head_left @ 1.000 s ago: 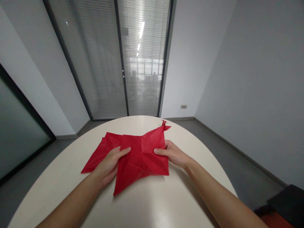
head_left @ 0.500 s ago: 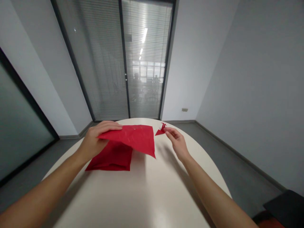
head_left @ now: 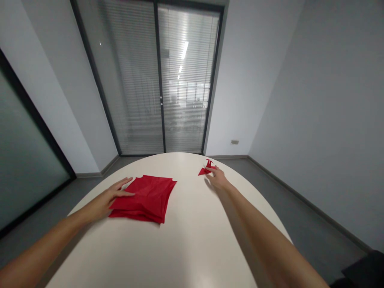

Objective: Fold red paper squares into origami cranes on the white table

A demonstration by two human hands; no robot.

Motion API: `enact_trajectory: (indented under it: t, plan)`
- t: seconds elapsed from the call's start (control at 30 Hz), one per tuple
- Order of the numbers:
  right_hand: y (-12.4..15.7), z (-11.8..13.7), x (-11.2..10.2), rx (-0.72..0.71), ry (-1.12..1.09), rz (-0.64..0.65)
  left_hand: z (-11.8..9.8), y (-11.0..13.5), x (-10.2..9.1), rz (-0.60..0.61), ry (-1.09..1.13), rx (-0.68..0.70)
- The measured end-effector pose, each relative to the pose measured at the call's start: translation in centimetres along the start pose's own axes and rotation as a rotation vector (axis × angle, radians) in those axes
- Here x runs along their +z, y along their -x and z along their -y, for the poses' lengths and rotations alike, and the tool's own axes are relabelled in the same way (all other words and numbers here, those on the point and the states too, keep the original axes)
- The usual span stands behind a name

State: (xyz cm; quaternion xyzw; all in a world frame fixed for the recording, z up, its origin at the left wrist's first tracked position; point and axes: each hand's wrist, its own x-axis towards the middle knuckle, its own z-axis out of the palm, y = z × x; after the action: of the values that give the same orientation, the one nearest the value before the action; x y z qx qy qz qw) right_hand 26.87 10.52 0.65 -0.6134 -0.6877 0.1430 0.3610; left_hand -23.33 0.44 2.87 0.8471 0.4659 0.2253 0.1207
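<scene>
A stack of red paper sheets (head_left: 147,196) lies left of centre on the round white table (head_left: 186,240). My left hand (head_left: 112,196) rests flat on the stack's left edge, fingers stretched out. A small folded red paper crane (head_left: 206,168) sits at the table's far right. My right hand (head_left: 218,179) reaches to it, its fingertips touching or pinching the crane's near edge; the fingers are partly hidden.
Glass doors with blinds (head_left: 159,80) stand behind the table. Grey floor runs round the table, and a dark object (head_left: 364,272) shows at the bottom right corner.
My left hand has laid the creased red sheet onto the stack at the left and flattened on it. My right hand has let go of the sheet and reached to the small crane.
</scene>
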Motion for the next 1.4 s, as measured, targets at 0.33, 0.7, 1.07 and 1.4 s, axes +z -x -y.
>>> enact_trajectory:
  t: [0.33, 0.7, 1.07, 1.4]
  plan:
    - [-0.6, 1.1, 0.9, 0.016, -0.077, -0.054, -9.4, -4.6, -0.1, -0.36, 0.142, -0.082]
    - [7.9, 11.0, 0.9, -0.284, -0.604, 0.084, -20.4, -8.1, 12.0, -0.455, 0.793, -0.31]
    - [14.3, 12.4, 0.3, -0.103, -0.917, 0.096, -21.9, -5.0, 13.8, -0.459, 0.959, -0.279]
    - [13.7, 12.0, 1.4, -0.046, -1.155, 0.327, -23.0, -3.9, 14.2, -0.361, 1.108, -0.206]
